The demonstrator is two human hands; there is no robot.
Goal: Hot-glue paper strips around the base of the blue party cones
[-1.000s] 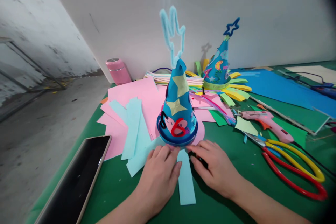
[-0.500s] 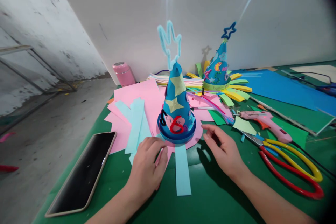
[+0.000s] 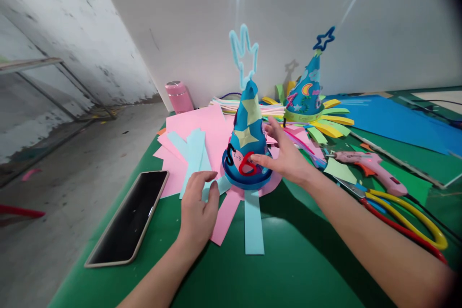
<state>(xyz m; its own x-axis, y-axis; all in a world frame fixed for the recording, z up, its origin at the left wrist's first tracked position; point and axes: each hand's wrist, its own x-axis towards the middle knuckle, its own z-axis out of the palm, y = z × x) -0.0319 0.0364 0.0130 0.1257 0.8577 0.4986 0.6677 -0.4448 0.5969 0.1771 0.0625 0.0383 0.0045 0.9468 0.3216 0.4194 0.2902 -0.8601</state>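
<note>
A blue paper cone hat [image 3: 247, 139] with yellow stars, a red 6 and a light-blue pipe-cleaner top stands on the green table [image 3: 288, 269]. My right hand [image 3: 285, 156] rests against the cone's lower right side, fingers apart around it. My left hand [image 3: 197, 209] lies on the table in front left of the hat, its fingertips on a light-blue paper strip [image 3: 216, 187]. A pink strip [image 3: 225, 216] and another light-blue strip [image 3: 253, 224] stick out from under the hat's brim.
A phone [image 3: 130, 219] lies at the left. Pink sheets [image 3: 197, 127] and light-blue strips [image 3: 193, 151] lie behind my left hand. A second cone hat [image 3: 306, 94] stands at the back. A pink glue gun [image 3: 368, 166], scissors [image 3: 404, 221], a pink bottle [image 3: 179, 97] and blue sheets [image 3: 390, 120] are nearby.
My right hand has lifted from the table in front of the hat and gone up to its right side. My left hand has shifted left onto a light-blue strip; a pink strip now shows.
</note>
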